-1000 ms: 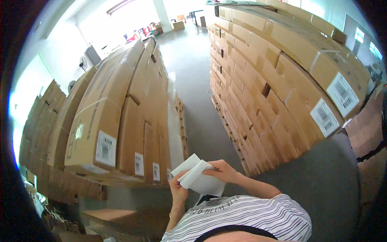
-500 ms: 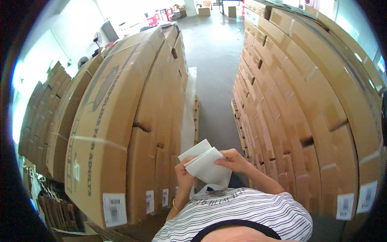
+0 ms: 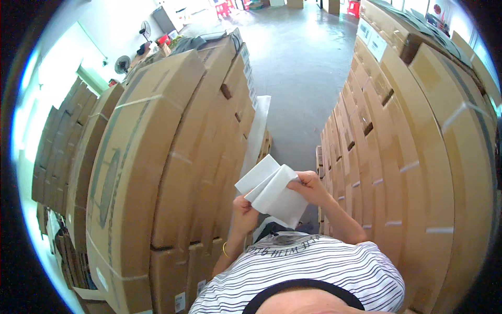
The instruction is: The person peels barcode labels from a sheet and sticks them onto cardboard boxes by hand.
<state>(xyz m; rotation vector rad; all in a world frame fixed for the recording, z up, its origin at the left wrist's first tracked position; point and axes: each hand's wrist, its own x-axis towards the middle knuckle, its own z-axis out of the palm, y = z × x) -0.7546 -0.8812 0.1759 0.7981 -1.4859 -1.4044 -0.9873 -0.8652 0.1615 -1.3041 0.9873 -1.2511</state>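
Note:
Two overlapping bundles of white paper sheets are in front of my chest. My left hand (image 3: 243, 212) is closed on their lower left edge, its fingers partly hidden behind the paper. The front sheets (image 3: 280, 201) are pinched at their upper right corner by my right hand (image 3: 309, 186), thumb on top, and they curl a little there. Behind them and to the left, the rear sheets (image 3: 260, 174) stick out at an angle. Any print on them is not visible from here.
A tall row of stacked cardboard cartons (image 3: 178, 141) stands close on my left, another (image 3: 402, 152) on my right. Between them runs a grey floor aisle (image 3: 298, 104). A pallet edge (image 3: 265, 145) and a white sheet (image 3: 257, 125) show along the left stack. Fans (image 3: 123, 64) stand far left.
The carton rows have shifted in view as I moved along the aisle. Both hands and the paper sit slightly higher, and the front sheets are now bent back at the right corner.

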